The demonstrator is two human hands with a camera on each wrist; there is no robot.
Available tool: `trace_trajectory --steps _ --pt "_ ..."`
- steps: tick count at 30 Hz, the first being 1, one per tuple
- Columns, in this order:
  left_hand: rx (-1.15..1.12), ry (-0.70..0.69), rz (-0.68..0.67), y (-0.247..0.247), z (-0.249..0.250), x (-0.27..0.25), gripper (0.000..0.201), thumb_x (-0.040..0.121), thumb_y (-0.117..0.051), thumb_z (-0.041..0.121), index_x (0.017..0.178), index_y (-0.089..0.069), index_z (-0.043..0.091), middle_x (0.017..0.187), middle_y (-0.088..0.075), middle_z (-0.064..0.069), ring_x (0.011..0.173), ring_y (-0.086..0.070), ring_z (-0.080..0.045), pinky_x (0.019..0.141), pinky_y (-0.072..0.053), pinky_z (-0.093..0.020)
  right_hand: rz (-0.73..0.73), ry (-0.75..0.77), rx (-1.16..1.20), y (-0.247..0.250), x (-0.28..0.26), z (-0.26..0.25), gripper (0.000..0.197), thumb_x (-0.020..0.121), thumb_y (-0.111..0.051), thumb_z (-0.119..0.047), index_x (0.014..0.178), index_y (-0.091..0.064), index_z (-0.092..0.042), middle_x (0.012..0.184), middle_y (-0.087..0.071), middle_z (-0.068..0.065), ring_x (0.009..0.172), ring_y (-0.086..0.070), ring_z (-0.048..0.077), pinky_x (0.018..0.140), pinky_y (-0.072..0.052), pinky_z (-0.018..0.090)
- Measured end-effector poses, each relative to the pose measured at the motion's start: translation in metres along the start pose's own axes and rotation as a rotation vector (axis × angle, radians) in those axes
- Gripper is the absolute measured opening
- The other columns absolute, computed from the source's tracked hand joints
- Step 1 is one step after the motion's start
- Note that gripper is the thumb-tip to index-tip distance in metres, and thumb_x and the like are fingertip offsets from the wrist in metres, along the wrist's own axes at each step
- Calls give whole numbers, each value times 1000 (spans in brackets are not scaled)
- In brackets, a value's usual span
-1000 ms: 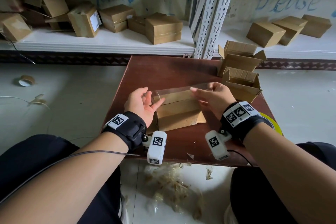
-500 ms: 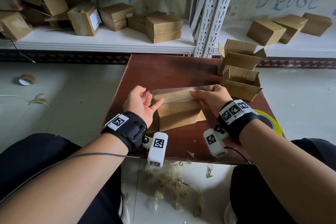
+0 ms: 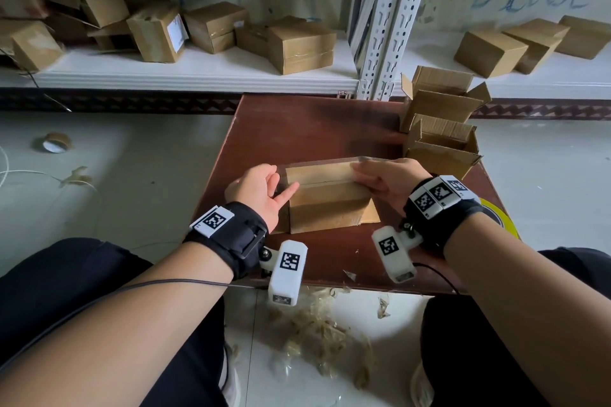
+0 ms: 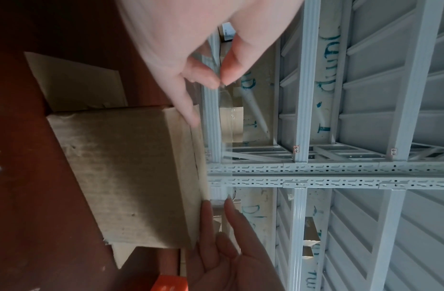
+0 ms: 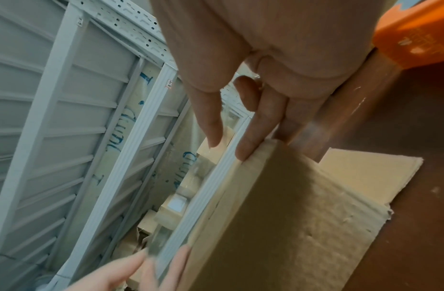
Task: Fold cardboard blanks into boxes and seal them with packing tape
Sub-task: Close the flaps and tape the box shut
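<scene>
A small cardboard box (image 3: 327, 205) stands on the brown table (image 3: 297, 129) with its top flaps closed and its side flaps splayed on the tabletop. A clear tape strip (image 3: 317, 164) is stretched along the box's top seam, just above it. My left hand (image 3: 264, 188) pinches the strip's left end between thumb and forefinger (image 4: 219, 82), beside the box (image 4: 126, 173). My right hand (image 3: 380, 178) holds the right end, and its fingers (image 5: 248, 141) touch the box's top edge (image 5: 278, 216).
Two open-topped boxes (image 3: 439, 102) (image 3: 439, 152) stand at the table's far right. A yellow tape roll (image 3: 499, 215) lies behind my right wrist. Sealed boxes (image 3: 297, 43) fill the shelf beyond. Another tape roll (image 3: 54, 142) and tape scraps (image 3: 317, 334) lie on the floor.
Both hands have come down and forward with the stretched tape strip, so it now sits close over the box's top seam instead of well above it.
</scene>
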State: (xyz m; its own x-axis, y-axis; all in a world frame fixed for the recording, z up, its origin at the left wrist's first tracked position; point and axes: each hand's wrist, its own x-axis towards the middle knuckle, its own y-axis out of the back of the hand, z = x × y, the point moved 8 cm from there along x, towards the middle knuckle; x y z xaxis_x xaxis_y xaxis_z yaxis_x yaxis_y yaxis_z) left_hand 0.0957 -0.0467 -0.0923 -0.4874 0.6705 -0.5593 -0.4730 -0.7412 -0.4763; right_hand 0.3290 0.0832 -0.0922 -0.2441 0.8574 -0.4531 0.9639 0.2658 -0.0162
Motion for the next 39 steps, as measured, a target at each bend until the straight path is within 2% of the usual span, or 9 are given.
trace_trajectory --steps 3,7,11,13,17,26,33,37,39 --pt "52 -12 -27 1 1 6 11 90 -65 -9 98 -62 -1 86 -55 -11 79 -60 -15 82 -63 -54 31 35 12 2 -3 2 49 78 -92 -18 117 -68 0 98 -81 13 93 -80 22 94 -61 38" --pt "97 -77 4 5 0 10 24 87 -68 -11 104 -57 3 71 -50 -9 78 -64 -24 78 -65 -48 6 51 23 1 -2 1 53 74 -95 -32 114 -74 -3 97 -81 13 92 -80 20 92 -60 33" --pt "96 -108 56 7 4 8 29 86 -71 -12 111 -59 -5 82 -60 -15 78 -67 -22 73 -65 -47 39 76 -52 2 6 2 67 57 -102 -47 108 -79 -9 97 -82 8 93 -80 22 97 -59 38" --pt "66 -141 110 11 4 5 38 84 -71 -16 118 -60 -1 97 -67 -20 86 -70 -22 71 -65 -47 75 90 -101 5 9 4 77 43 -102 -56 103 -82 -12 94 -82 7 92 -80 24 97 -60 41" --pt "27 -186 156 12 5 1 39 83 -73 -17 115 -60 2 104 -69 -23 91 -73 -25 70 -66 -47 111 127 -153 6 7 2 66 51 -100 -54 98 -82 -12 89 -82 6 88 -80 22 94 -62 42" --pt "37 -253 204 17 2 3 36 78 -81 -13 103 -63 5 110 -69 -26 90 -75 -29 65 -65 -36 232 166 -247 12 2 -1 94 34 -92 -70 102 -77 -8 83 -81 4 84 -80 21 86 -65 42" --pt "61 -250 210 22 -2 7 36 75 -84 -10 103 -67 5 108 -72 -23 93 -76 -30 67 -65 -38 240 168 -247 14 1 0 100 36 -92 -69 107 -74 -1 86 -81 5 87 -80 22 86 -65 45" --pt "63 -188 203 23 -5 8 23 80 -82 -6 94 -67 4 88 -77 -18 85 -78 -25 68 -65 -35 225 164 -251 13 0 0 79 60 -97 -56 111 -74 -1 83 -81 2 87 -80 19 88 -64 43" --pt "59 -154 201 22 -6 8 12 86 -79 -4 87 -69 2 77 -77 -14 79 -79 -20 66 -64 -31 227 153 -256 14 0 0 72 62 -96 -55 110 -76 -4 83 -81 1 86 -80 18 88 -64 41"
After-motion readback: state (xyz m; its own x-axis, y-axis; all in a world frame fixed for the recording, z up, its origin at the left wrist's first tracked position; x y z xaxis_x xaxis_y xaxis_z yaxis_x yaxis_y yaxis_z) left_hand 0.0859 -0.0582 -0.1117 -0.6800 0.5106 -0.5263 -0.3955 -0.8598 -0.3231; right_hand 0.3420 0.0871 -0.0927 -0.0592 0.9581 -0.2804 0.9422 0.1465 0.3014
